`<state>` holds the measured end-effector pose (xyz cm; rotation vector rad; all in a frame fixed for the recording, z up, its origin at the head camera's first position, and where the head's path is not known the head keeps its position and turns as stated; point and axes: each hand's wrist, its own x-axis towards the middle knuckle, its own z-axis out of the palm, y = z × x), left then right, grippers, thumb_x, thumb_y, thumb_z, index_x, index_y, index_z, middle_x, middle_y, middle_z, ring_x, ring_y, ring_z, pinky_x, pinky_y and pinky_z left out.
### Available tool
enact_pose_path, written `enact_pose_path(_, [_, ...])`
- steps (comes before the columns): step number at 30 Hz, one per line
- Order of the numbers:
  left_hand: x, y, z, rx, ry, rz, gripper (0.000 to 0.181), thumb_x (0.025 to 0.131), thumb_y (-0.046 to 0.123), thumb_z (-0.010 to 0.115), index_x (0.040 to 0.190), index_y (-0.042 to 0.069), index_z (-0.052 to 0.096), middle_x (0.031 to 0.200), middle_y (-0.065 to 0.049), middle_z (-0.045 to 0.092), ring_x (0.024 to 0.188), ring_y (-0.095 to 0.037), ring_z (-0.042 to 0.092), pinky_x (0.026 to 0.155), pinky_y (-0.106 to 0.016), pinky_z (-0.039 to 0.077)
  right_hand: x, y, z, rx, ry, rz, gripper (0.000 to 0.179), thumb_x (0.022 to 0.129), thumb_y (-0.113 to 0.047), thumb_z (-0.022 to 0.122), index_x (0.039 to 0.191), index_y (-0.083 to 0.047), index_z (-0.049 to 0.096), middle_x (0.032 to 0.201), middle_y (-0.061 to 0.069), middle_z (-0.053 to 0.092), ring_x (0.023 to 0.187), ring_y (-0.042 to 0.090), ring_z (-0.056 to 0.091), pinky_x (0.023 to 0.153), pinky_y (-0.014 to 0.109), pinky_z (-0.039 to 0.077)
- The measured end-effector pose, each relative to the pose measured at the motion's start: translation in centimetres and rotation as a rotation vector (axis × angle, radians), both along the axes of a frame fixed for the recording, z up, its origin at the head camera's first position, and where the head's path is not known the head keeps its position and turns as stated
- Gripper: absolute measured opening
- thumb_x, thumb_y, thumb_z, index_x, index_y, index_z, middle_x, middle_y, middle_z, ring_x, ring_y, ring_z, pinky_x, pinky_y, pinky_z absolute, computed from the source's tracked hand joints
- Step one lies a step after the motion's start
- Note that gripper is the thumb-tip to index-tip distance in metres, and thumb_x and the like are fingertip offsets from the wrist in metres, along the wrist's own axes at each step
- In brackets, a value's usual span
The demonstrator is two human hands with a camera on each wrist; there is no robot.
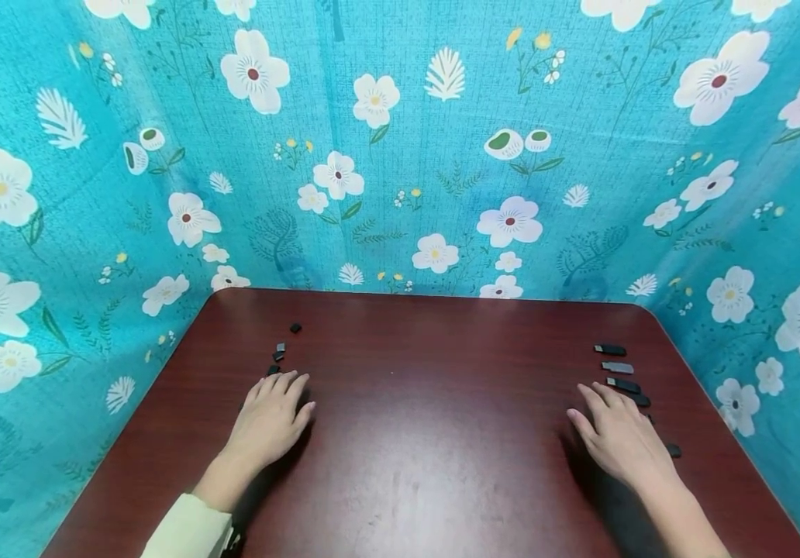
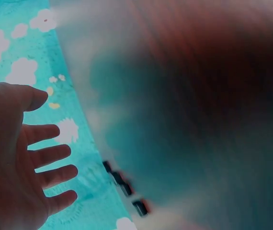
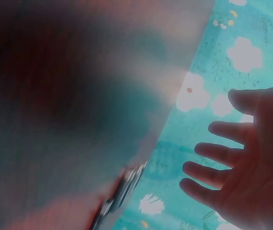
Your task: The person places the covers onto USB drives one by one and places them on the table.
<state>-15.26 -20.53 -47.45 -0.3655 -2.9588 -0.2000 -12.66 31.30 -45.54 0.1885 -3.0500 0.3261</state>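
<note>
Nearest: pale sleeve (image 1: 187, 527) on the left arm, then both hands, well apart, fingers loosely spread, gripping nothing. Left hand (image 1: 267, 418) and right hand (image 1: 619, 434) are palm-down over the dark, glossy worktop (image 1: 428, 457); can't tell whether the palms touch it. Dark piece (image 1: 674, 450) just beside the right hand, partly hidden, type unclear. Beyond the right fingertips, by the worktop's right edge: dark stick (image 1: 642, 401), then black USB stick (image 1: 621, 385) with metal plug showing, grey stick (image 1: 617, 367), farthest black stick (image 1: 610, 350). Probably light, stiff, smooth plastic; best pinched across the body's long sides, off the plug. Left side: black bit (image 1: 273, 370) right at the left fingertips, contact unclear; past it small dark bit (image 1: 278, 356), grey bit (image 1: 281, 347), far black bit (image 1: 295, 328). Maybe caps; likely near weightless, hard, fiddly, apt to skid, so fingertip pinch on the sides. No container seen. Behind: blue flowered cloth (image 1: 428, 194).
</note>
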Motion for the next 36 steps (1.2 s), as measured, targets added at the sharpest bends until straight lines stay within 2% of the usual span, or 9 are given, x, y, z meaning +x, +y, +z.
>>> enact_pose_path(7, [0.2,-2.5,0.3,-0.003,-0.004,0.044,0.051,0.098,0.029,0.064,0.14,0.001,0.056,0.141,-0.022,0.054,0.133,-0.042,0.046,0.107,-0.062,0.037,0.5,2.1,-0.1,-0.014,-0.02,-0.018,0.052,0.099,-0.025,0.063,0.138,0.008,0.052,0.138,0.037,0.047,0.123,0.057,0.043,0.098,0.072,0.037])
enact_pose_path(12, [0.2,-4.2,0.1,-0.002,-0.021,0.066,0.046,0.095,0.018,0.064,0.136,-0.001,0.057,0.138,-0.023,0.056,0.129,-0.042,0.048,0.101,-0.062,0.042,0.7,3.5,-0.2,-0.022,-0.039,-0.015,0.051,0.098,-0.02,0.064,0.137,0.01,0.052,0.136,0.037,0.048,0.121,0.057,0.043,0.098,0.072,0.037])
enact_pose_path(18, [0.5,-6.0,-0.4,-0.007,-0.071,0.086,0.048,0.089,0.008,0.061,0.135,-0.005,0.056,0.133,-0.024,0.057,0.124,-0.043,0.05,0.094,-0.062,0.046,0.9,5.6,-0.6,-0.011,-0.066,-0.035,0.045,0.094,-0.011,0.065,0.132,0.011,0.055,0.129,0.037,0.052,0.117,0.056,0.047,0.096,0.071,0.039])
enact_pose_path(23, [0.5,-7.1,-0.7,-0.018,-0.121,0.093,0.048,0.087,0.006,0.064,0.132,-0.008,0.056,0.129,-0.026,0.058,0.119,-0.045,0.051,0.09,-0.062,0.047,1.2,7.6,-1.2,-0.003,-0.098,-0.041,0.042,0.09,-0.007,0.064,0.127,0.012,0.057,0.123,0.037,0.055,0.111,0.056,0.05,0.092,0.07,0.041])
enact_pose_path(29, [0.5,-7.9,-1.2,-0.049,-0.124,0.083,0.048,0.086,0.005,0.069,0.13,-0.009,0.057,0.125,-0.026,0.061,0.115,-0.044,0.056,0.088,-0.06,0.049,1.5,9.5,-2.0,0.015,-0.14,-0.043,0.04,0.088,-0.004,0.066,0.123,0.015,0.058,0.118,0.037,0.057,0.106,0.056,0.052,0.088,0.069,0.044])
enact_pose_path(36, [0.1,-7.9,-1.1,-0.081,-0.101,0.056,0.039,0.086,0.005,0.07,0.124,-0.003,0.064,0.116,-0.021,0.066,0.107,-0.041,0.06,0.084,-0.058,0.051,1.5,10.5,-2.1,0.036,-0.145,-0.025,0.039,0.082,0.004,0.066,0.119,0.014,0.06,0.114,0.034,0.06,0.103,0.053,0.056,0.084,0.065,0.048])
